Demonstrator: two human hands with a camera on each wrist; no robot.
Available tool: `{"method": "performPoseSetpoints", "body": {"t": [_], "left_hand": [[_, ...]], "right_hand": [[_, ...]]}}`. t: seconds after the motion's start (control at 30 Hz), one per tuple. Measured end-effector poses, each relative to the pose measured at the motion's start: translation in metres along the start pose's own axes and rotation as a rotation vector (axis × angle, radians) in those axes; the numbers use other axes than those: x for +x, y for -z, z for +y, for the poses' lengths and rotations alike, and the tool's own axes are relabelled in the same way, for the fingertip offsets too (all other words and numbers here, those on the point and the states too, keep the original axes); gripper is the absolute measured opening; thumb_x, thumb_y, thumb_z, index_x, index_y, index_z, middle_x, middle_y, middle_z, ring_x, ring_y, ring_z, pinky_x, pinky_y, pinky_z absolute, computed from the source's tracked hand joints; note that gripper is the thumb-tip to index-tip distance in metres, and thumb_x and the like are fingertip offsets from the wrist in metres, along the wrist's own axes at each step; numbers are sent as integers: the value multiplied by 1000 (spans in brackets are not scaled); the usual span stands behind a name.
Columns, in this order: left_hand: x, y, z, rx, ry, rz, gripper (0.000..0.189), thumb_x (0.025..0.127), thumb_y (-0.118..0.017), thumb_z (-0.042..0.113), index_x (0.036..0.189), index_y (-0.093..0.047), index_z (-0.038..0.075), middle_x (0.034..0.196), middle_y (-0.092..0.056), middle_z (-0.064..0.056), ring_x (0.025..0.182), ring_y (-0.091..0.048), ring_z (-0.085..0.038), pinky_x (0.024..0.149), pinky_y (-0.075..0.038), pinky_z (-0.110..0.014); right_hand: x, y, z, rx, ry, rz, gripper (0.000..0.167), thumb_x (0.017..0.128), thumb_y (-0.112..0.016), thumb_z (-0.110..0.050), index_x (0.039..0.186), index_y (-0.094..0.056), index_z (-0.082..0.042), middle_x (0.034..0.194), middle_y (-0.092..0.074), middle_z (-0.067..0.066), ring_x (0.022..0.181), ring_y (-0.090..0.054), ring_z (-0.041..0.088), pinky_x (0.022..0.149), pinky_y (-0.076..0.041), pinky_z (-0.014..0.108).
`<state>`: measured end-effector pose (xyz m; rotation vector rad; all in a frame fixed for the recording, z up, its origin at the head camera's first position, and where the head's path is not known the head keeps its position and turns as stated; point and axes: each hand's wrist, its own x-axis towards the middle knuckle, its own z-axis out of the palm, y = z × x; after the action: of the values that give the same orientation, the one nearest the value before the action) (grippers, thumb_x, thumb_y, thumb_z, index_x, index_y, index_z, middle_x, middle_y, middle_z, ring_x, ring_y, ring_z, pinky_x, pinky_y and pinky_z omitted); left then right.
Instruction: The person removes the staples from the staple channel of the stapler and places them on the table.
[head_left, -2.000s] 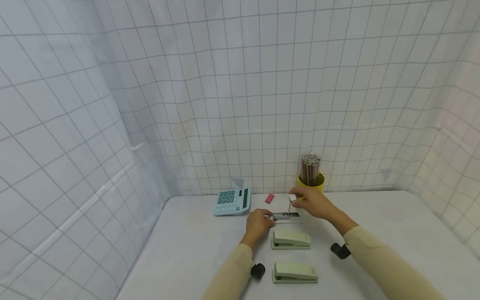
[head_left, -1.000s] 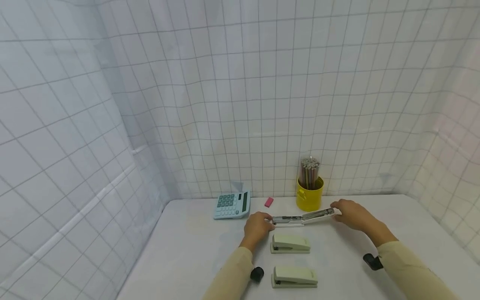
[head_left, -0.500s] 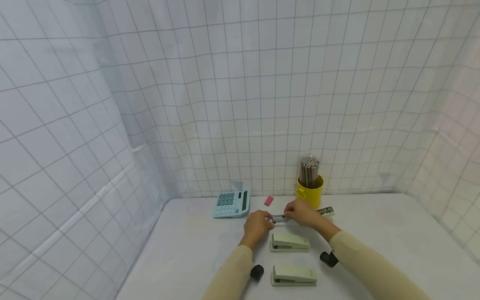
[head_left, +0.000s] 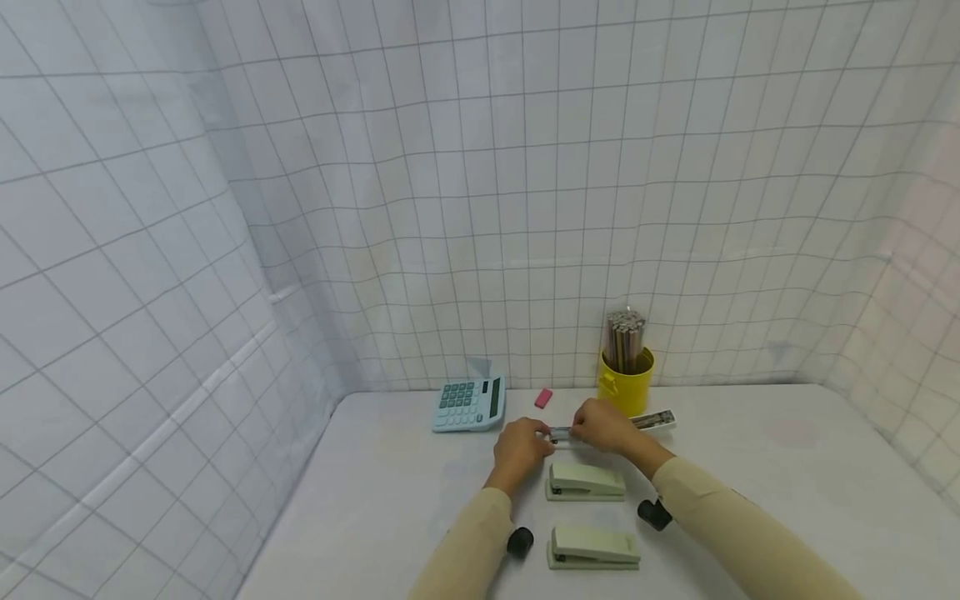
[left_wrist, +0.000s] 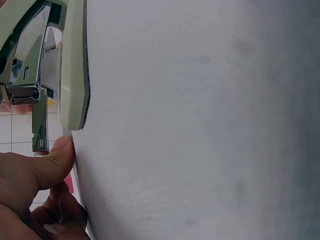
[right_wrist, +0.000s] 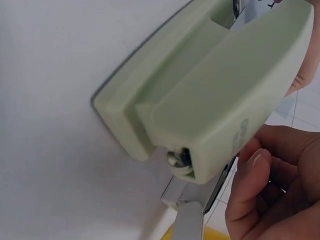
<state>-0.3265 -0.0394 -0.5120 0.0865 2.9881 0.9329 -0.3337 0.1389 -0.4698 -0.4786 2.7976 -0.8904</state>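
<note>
The far stapler (head_left: pixel 559 434) lies folded out on the table (head_left: pixel 375 500), its cover (head_left: pixel 654 421) swung back to the right, so work on it looks partway: it is laid apart, and the cover is not yet down. The left hand (head_left: pixel 517 454) grips its left end between thumb and fingers; the right hand (head_left: pixel 606 427) has its fingers curled close over the tray, though I cannot tell whether they pinch anything. Nearer the person, the middle stapler (head_left: pixel 585 482) and the near stapler (head_left: pixel 594 547) sit closed. Behind stand a calculator (head_left: pixel 469 404), a pink block (head_left: pixel 543 398) and a yellow cup (head_left: pixel 624 396) of pencil-like sticks (head_left: pixel 625 337). Only the head view sets all three staplers in a row; the right wrist view adds lettering on a closed cover, the left a metal nose close up.
</note>
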Motion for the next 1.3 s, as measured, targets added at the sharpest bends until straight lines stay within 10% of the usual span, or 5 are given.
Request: {"method": "performPoseSetpoints", "body": {"t": [0.83, 1.3], "left_hand": [[5, 0, 1, 37, -16, -29, 23, 82, -85, 20, 104, -80, 16, 105, -75, -2, 83, -61, -19, 75, -52, -41], [5, -1, -1, 14, -1, -38, 26, 81, -85, 21, 107, -80, 17, 109, -75, -3, 84, -61, -19, 74, -52, -41]], "right_hand": [[2, -11, -2, 606, -333, 40, 18, 95, -65, -10, 89, -71, 6, 58, -54, 1, 48, -43, 11, 46, -38, 21], [-1, -16, -5, 674, -349, 81, 13, 95, -71, -11, 94, -69, 2, 60, -52, 1, 49, -47, 10, 48, -44, 20]]}}
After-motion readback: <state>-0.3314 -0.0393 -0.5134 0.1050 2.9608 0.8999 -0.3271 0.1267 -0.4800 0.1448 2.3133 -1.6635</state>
